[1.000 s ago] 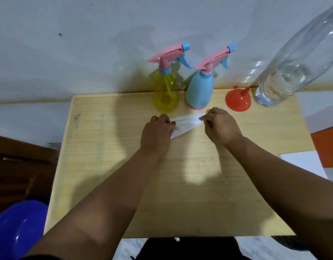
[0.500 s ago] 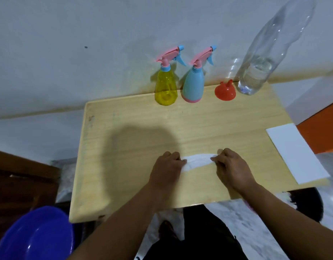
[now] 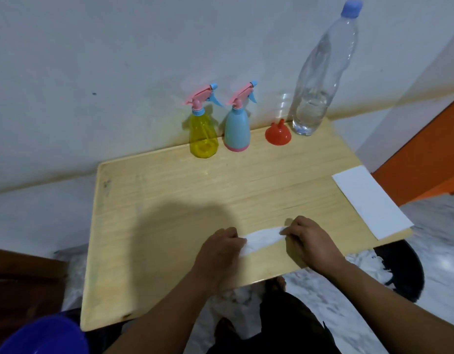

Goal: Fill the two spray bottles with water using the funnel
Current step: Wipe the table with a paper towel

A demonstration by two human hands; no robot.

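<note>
A yellow spray bottle and a light blue spray bottle, both with pink trigger heads on, stand at the table's far edge by the wall. An orange funnel lies mouth-down right of them. Further right stands a tall clear water bottle with a blue cap, water in its lower part. Near the front edge, my left hand and my right hand each hold one end of a white tissue lying on the wooden table.
A folded white paper lies at the table's right edge. A blue basin sits on the floor at lower left. An orange panel stands to the right. The wall runs directly behind the bottles.
Both hands have drawn the tissue back from just in front of the spray bottles to the table's front edge. The view has pulled back, and the water bottle's cap now shows.
</note>
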